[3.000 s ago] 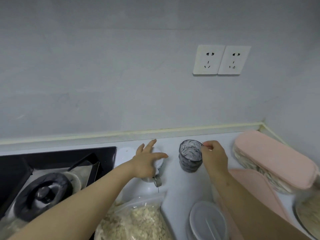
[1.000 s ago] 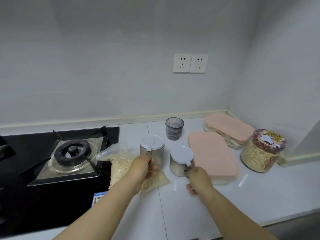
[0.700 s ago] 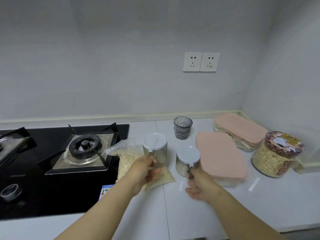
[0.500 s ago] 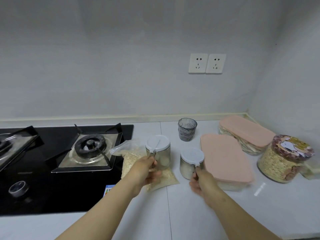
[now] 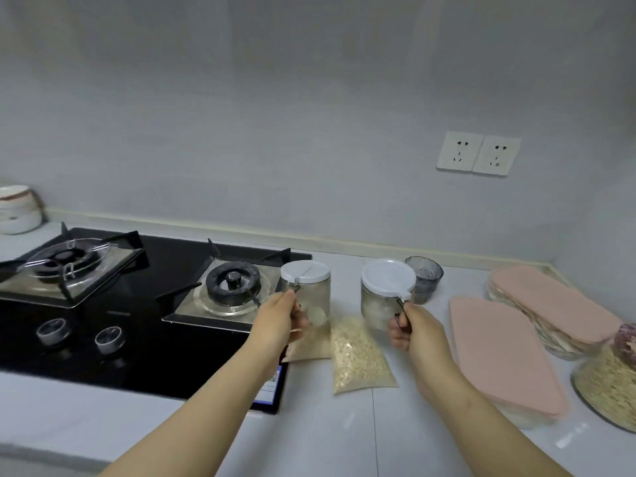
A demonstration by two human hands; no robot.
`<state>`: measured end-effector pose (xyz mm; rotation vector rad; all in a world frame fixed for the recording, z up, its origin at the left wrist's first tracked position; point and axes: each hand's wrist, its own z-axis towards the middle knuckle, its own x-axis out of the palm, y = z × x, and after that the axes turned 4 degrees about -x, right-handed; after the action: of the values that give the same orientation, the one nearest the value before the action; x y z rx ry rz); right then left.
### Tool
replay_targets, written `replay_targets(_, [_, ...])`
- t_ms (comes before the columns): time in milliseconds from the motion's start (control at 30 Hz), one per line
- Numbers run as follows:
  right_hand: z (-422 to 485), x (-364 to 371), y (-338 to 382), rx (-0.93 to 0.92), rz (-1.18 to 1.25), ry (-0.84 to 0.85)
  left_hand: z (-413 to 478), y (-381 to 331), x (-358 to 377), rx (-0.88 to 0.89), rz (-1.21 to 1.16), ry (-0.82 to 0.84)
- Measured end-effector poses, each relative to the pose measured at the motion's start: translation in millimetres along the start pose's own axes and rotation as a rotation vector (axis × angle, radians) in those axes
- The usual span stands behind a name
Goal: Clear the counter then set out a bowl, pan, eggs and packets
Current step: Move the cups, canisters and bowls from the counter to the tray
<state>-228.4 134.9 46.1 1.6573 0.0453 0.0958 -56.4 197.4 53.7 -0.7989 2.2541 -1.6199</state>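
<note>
A pale counter (image 5: 309, 438) runs in front of you along a grey wall, and its left half carries a black gas hob (image 5: 144, 325) with two burners and two knobs. On the right side two pink-lidded containers (image 5: 506, 359) lie side by side, the nearer one larger, with a jar of flakes (image 5: 609, 383) at the frame's right edge just beside them. A clear bag of oats (image 5: 358, 356) lies flat on the counter between your forearms, its left part running under your left hand. Your left hand (image 5: 280, 321) is clenched around the handle of a white-lidded glass jar (image 5: 306, 290), which sits above the hob's right edge; whether it is lifted or resting you cannot tell from here. Your right hand (image 5: 413, 327) grasps the handle of a second white-lidded jar (image 5: 385, 294) in the same way, over the top end of the bag. Behind that jar, touching it in view, stands a small dark glass cup (image 5: 425, 278). Stacked white bowls (image 5: 17, 210) sit at the far left by the wall, and a double socket (image 5: 478, 153) is on the wall above.
</note>
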Motion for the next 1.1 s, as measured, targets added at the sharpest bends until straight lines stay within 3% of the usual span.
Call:
replay_targets(133, [-10, 67, 10, -0.002, 0.017, 0.147, 4, -16, -57, 0.026, -0.078, -0.137])
replay_targets(367, [-49, 235, 12, 0.060, 0.033, 0.390, 7, -54, -229, 0.098, -0.111, -0.319])
replay_targets(767, [-152, 557, -9, 0.192, 0.110, 0.596, 8, -96, -552, 0.058, -0.137, -0.556])
replay_targets(1100, [-141, 768, -32, 0.205, 0.097, 0.718, 98, -138, -720, 0.075, -0.132, -0.643])
